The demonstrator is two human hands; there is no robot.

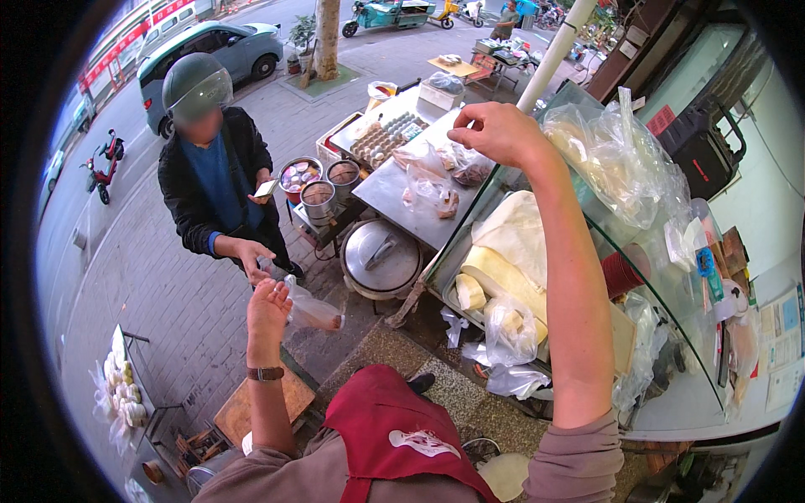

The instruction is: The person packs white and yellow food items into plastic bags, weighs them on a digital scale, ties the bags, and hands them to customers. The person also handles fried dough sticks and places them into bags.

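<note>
My left hand (pixel 269 314), with a brown watch strap at the wrist, is raised palm up with its fingers bent. A thin plastic bag (pixel 312 307) with something reddish-brown at its bottom hangs right beside those fingers. Just above is the hand (pixel 251 259) of a helmeted person (pixel 217 170), close to the bag's top. Which of the two hands carries the bag I cannot tell. My right hand (pixel 500 132) reaches out above the steel counter (pixel 390 195), fingers curled and thumb near the forefinger. Nothing shows in it. Plastic bags of food (pixel 431 182) lie on the counter below.
A glass case (pixel 465 232) holds pale dough-like slabs (pixel 503 276) on my right. Ahead stand a lidded metal pot (pixel 382 256), steel canisters (pixel 319 201) and egg trays (pixel 383 138). A wooden board (pixel 264 405) is at lower left. A grey car (pixel 210 63) is parked beyond.
</note>
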